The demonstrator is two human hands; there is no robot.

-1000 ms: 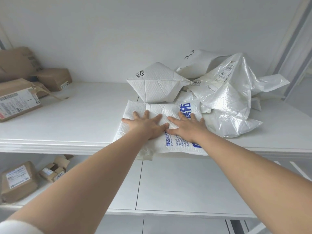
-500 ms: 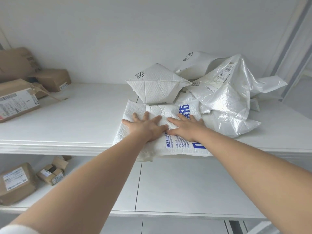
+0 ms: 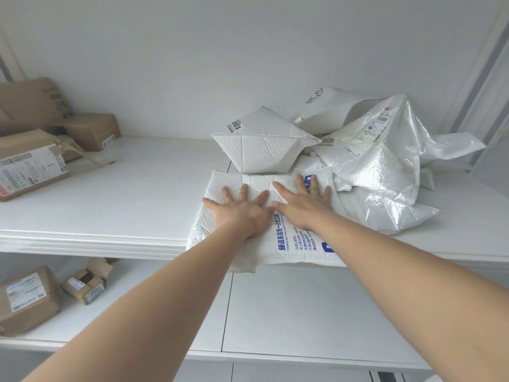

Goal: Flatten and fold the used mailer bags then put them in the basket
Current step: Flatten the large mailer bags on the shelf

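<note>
A white padded mailer bag with blue print lies flat on the upper white shelf, its near edge hanging over the shelf front. My left hand and my right hand press down on it side by side, fingers spread and straight. Behind them stands a puffed white padded mailer marked 003. To the right lies a heap of crumpled shiny white plastic mailer bags. No basket is in view.
Brown cardboard parcels sit at the left end of the upper shelf. More small brown parcels lie on the lower shelf at left. A white wall closes the back.
Both hands have slid a little farther away over the mailer, still pressing it flat. The mailer has stayed in place.
</note>
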